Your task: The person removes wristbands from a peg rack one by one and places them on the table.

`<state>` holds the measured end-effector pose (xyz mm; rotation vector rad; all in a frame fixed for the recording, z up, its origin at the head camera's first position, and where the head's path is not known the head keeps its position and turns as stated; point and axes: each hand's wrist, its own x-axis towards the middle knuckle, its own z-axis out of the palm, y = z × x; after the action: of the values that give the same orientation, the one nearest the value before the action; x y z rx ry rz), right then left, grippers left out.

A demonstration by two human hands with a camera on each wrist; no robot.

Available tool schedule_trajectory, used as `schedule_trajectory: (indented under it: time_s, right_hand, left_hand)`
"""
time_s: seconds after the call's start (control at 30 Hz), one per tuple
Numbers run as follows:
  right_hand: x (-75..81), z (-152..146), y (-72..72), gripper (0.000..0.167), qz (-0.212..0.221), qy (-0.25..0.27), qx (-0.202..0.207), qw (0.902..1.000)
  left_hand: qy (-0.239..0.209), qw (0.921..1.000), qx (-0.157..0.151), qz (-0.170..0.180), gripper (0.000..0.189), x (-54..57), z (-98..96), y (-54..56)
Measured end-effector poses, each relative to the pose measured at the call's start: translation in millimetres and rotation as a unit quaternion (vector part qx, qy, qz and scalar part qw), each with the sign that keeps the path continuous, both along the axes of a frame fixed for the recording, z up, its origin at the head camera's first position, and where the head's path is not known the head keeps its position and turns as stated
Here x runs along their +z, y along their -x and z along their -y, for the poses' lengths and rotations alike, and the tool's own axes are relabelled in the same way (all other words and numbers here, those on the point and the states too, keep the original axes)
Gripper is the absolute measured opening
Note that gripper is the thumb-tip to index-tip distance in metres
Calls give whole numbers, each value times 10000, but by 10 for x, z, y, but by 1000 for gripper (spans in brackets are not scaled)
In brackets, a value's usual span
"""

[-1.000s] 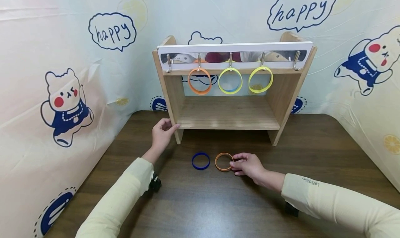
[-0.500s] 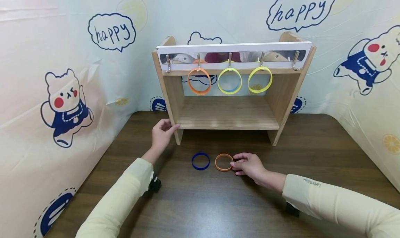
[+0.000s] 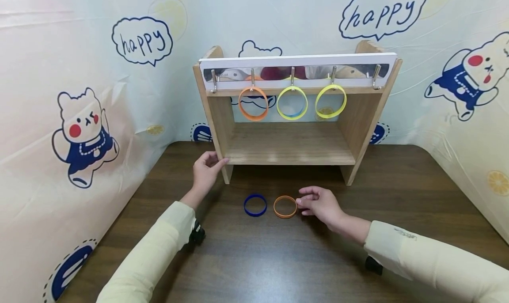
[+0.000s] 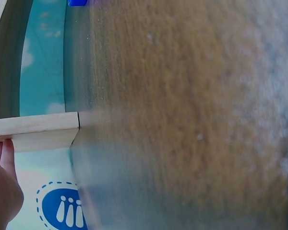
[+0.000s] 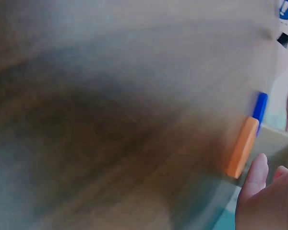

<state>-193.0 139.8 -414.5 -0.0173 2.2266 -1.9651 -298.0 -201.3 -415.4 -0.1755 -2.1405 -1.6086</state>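
My left hand (image 3: 206,170) grips the left upright of a small wooden shelf (image 3: 292,144), thumb on the front edge and fingers behind. The left wrist view shows its fingertips (image 4: 8,146) against the wood. An orange wristband (image 3: 285,217) lies flat on the table in front of the shelf. Just right of it is my right hand (image 3: 324,207), fingers loosely bent and holding nothing. In the right wrist view a small gap separates the thumb (image 5: 257,175) from the band. A blue wristband (image 3: 255,215) lies to the left of the orange one.
Across the shelf's top runs a white rail (image 3: 298,60) with several metal hooks. From the middle ones hang an orange band (image 3: 253,118) and two yellow bands (image 3: 292,117); both end hooks are bare. Printed cloth surrounds the brown table (image 3: 262,259) at the back and sides.
My right hand, earlier with its fingertips at the orange wristband's right edge, has let go and drawn slightly right and back. The wristbands on the table and my left hand have stayed put.
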Motion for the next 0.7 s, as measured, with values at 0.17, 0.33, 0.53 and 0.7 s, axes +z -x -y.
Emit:
schedule_trajectory:
  time_s: [0.17, 0.33, 0.53, 0.7]
  right_hand:
    - [54, -61, 42, 38, -234, 47, -63, 9997]
    - [82, -110, 65, 37, -424, 103, -27, 9990]
    - [233, -160, 108, 36, -954, 162, -173, 9952]
    - [406, -191, 172, 38, -1280, 229, -313, 9910]
  left_hand:
    - [48, 10000, 21, 30, 36, 0, 3, -4]
    - [7, 10000, 1, 84, 37, -14, 2, -3]
    - [-109, 9998, -98, -92, 35, 1, -17, 15]
    - [-112, 9999, -30, -97, 32, -19, -7, 19]
